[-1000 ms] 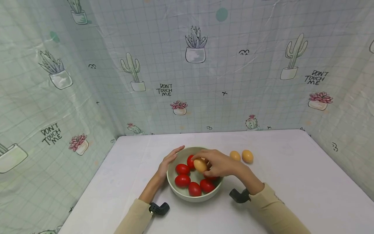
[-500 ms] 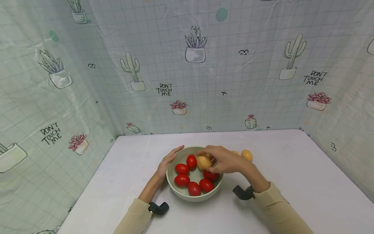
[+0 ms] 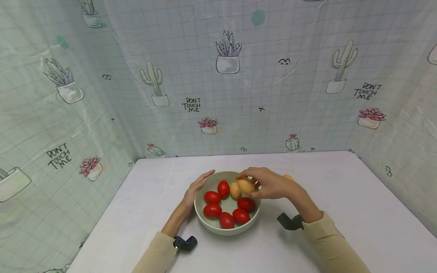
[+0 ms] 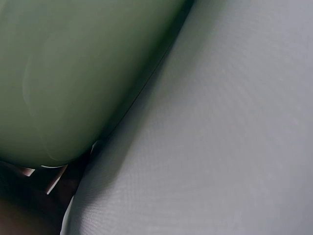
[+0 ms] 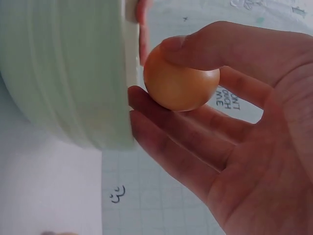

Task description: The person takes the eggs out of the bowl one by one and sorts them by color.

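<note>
A pale green bowl stands on the table with several red eggs arranged inside, joined by a yellow-orange egg at its back right. My right hand pinches another yellow-orange egg over the bowl's right rim. In the right wrist view, the thumb presses this held egg against the fingers, with two fingertips right at the rim. My left hand rests along the bowl's left side, its fingers extended. The left wrist view mostly shows the bowl's outer wall, with the hand dark in the corner.
One more yellow-orange egg lies on the white table behind my right hand, partly covered by it. A cloth printed with potted cacti hangs behind the table and on both sides.
My right hand has drawn back to the right and slightly up, holding an egg. A yellow-orange egg now lies behind in the bowl, beside the red ones. My left hand has kept its place.
</note>
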Demonstrator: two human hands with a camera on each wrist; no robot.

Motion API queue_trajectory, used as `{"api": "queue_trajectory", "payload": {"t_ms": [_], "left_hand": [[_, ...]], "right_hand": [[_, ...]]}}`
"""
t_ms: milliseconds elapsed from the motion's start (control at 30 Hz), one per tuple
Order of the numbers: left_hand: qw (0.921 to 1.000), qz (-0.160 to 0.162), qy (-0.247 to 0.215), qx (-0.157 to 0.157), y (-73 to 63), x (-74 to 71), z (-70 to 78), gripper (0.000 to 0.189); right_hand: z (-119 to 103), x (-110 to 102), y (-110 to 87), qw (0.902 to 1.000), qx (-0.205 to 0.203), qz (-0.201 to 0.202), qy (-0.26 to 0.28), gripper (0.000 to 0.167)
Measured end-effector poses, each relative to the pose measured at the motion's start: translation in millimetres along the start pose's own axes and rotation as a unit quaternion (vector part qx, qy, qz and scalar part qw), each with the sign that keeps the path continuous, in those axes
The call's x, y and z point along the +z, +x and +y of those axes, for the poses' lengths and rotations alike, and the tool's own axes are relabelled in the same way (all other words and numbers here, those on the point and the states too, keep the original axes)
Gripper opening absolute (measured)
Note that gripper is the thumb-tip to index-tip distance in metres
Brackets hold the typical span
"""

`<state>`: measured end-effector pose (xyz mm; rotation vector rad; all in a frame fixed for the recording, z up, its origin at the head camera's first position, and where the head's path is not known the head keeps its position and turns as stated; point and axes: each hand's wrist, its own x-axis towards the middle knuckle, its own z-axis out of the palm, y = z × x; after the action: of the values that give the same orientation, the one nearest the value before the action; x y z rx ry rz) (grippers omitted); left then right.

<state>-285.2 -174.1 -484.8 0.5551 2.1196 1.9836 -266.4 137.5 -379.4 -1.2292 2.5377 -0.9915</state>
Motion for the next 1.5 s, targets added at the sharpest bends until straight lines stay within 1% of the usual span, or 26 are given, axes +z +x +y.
{"api": "queue_trajectory", "payload": {"t_ms": [200,300,400,500,633,867,1033,1300,1433,1500], "left_hand": [[1.0,-0.007,-0.001,0.001,0.7,0.7,-0.3,0.055],[1.0,-0.006,0.0,0.0,0.9,0.9,-0.1,0.055],[1.0,-0.004,-0.001,-0.002,0.7,0.6,0.0,0.055],[1.0,-0.002,-0.008,-0.003,0.2,-0.2,-0.1,0.055],[0.9999,0.0,-0.017,0.0,0.2,-0.2,-0.6,0.055],[0.9999,-0.003,-0.01,0.0,-0.1,0.0,0.4,0.054],[1.0,0.003,-0.008,-0.003,-0.2,1.0,0.6,0.055],[0.9999,-0.001,-0.016,-0.003,-2.4,1.1,0.6,0.055],[0.9998,-0.001,-0.019,0.0,-2.7,1.3,1.2,0.054],[0.9999,0.0,-0.017,0.001,-2.8,1.6,1.7,0.054]], "right_hand": [[4,-13,-8.3,0.9999,0.006,0.009,0.001,0.052],[5,-18,-11.8,0.9998,0.012,0.017,0.007,0.052],[7,-23,-15.2,0.9994,0.028,0.016,0.012,0.052],[9,-28,-19.2,0.9982,0.05,0.013,0.03,0.052],[15,-37,-26.4,0.9965,0.071,0.021,0.039,0.052],[27,-52,-40.8,0.995,0.085,0.046,0.026,0.049],[39,-62,-52.2,0.9939,0.093,0.057,0.015,0.049],[58,-74,-74.1,0.9871,0.138,0.079,-0.018,0.049],[68,-81,-85.8,0.9821,0.164,0.091,-0.02,0.05],[74,-83,-90.7,0.9798,0.178,0.091,-0.016,0.052]]}}
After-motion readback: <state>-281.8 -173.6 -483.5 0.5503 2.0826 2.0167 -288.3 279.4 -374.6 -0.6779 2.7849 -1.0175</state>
